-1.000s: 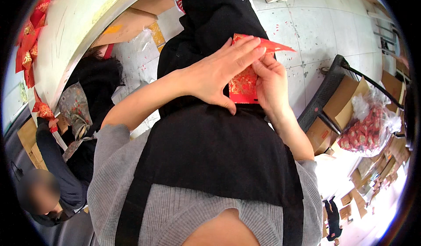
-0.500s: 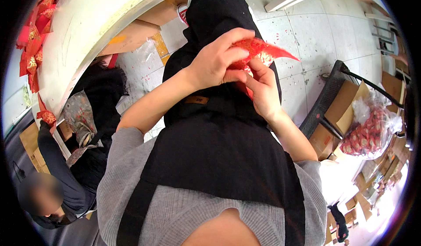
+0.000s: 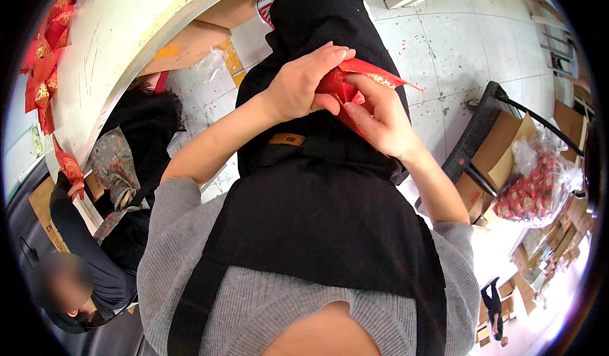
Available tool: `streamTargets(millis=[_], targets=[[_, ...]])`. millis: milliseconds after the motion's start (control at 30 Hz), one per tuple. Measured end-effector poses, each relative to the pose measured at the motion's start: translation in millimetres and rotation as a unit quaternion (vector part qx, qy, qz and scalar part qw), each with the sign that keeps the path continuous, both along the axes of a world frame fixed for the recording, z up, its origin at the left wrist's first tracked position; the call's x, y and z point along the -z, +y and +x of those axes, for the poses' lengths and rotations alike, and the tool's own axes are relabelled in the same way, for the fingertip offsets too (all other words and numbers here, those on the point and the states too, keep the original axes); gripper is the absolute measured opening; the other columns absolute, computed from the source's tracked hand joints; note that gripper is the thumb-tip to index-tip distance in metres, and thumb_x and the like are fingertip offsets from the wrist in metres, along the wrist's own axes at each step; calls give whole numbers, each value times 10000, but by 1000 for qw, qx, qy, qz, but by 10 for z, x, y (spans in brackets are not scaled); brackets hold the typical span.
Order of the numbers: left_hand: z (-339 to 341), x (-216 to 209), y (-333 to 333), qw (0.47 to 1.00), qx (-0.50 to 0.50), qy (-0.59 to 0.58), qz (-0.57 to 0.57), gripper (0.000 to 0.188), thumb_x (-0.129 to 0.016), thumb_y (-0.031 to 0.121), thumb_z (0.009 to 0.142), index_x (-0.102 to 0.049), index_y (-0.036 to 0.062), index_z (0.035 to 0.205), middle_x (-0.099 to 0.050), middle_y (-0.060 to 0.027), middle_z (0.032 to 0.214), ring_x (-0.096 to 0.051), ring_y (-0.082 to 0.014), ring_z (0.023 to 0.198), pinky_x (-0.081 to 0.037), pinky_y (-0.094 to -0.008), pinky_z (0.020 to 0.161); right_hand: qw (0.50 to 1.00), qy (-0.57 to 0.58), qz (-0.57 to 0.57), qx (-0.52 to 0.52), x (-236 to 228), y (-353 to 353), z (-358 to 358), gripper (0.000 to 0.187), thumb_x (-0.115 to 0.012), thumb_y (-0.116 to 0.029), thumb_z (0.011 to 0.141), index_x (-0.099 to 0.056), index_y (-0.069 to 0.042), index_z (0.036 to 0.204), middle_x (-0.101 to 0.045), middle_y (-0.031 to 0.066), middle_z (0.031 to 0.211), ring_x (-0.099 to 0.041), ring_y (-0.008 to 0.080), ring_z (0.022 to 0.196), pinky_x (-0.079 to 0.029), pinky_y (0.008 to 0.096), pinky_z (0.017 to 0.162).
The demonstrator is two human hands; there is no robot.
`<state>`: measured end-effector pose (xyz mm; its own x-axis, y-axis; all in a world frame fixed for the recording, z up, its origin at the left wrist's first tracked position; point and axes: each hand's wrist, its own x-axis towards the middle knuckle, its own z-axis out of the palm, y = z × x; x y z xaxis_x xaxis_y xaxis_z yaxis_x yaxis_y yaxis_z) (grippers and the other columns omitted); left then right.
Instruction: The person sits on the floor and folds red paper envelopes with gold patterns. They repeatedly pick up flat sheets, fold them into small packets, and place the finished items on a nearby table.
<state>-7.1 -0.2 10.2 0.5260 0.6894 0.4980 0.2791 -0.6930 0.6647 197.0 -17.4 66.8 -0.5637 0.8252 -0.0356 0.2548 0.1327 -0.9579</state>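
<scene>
Above my lap I hold a red piece with gold patterning (image 3: 364,66), folded into several layers; its material is hard to make out. A pointed end sticks out to the right. My left hand (image 3: 298,84) cups the left side of it, fingers bent over the top and thumb at the lower edge. My right hand (image 3: 386,116) pinches the folds from the right, with the index finger laid across the middle and the thumb below. Part of the piece is hidden behind my right fingers.
A pale table (image 3: 120,45) curves along the left, with red-and-gold pieces (image 3: 43,71) on it. Another person (image 3: 95,242) sits at left holding a similar red piece (image 3: 68,167). On the right stand a black cart (image 3: 472,128), cardboard boxes (image 3: 501,143) and a clear bag of red items (image 3: 530,188).
My right hand has shifted slightly right and nearer to me, its index finger now across the folds. The red piece has turned and shows more of its inner folds.
</scene>
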Motion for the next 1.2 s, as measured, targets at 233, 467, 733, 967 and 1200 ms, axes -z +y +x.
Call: streamTargets(millis=[233, 467, 733, 967, 1200], targets=[[-176, -180, -15, 991, -4, -6, -137, 549, -656, 462, 838, -601, 30, 1172, -613, -138, 1215, -577, -322, 1153, -461, -409, 973, 993, 55, -18, -103, 75, 92, 20, 496, -547, 26, 780, -438, 61, 1262, -571, 255, 1140, -546, 386, 1118, -422, 386, 947], [-181, -8, 18, 981, 18, -45, -190, 541, -698, 346, 830, -551, 31, 1245, -592, -138, 1250, -528, -305, 1216, -444, -389, 990, 914, -229, 241, -234, 7, 250, -17, 441, -655, -68, 743, -489, -1, 1146, -606, 159, 1035, -569, 333, 1048, -447, 430, 884], [-220, -293, 33, 980, 112, -14, -165, 1055, -843, 462, 621, -333, 78, 1461, -270, -193, 1520, -354, -330, 1365, -339, -454, 1075, 784, -380, 327, -365, -58, 266, -7, 237, -692, -237, 679, -697, -92, 867, -626, 11, 883, -547, 208, 1030, -379, 396, 864], [73, -700, -49, 986, -56, 124, -93, 811, -875, 339, 557, -501, 84, 1230, -334, -248, 1440, -439, -410, 1267, -403, -433, 1025, 806, -329, 439, -222, 63, -36, -44, 88, -607, -203, 723, -659, -140, 692, -603, -29, 733, -552, 174, 909, -376, 516, 870], [105, -536, -118, 982, -73, 114, -130, 698, -752, 83, 629, -450, 69, 1258, -391, -226, 1358, -487, -392, 1215, -429, -415, 1002, 794, -367, 368, -315, -70, -146, 168, 96, -597, -189, 702, -645, -127, 758, -578, 11, 810, -546, 168, 863, -400, 493, 893]])
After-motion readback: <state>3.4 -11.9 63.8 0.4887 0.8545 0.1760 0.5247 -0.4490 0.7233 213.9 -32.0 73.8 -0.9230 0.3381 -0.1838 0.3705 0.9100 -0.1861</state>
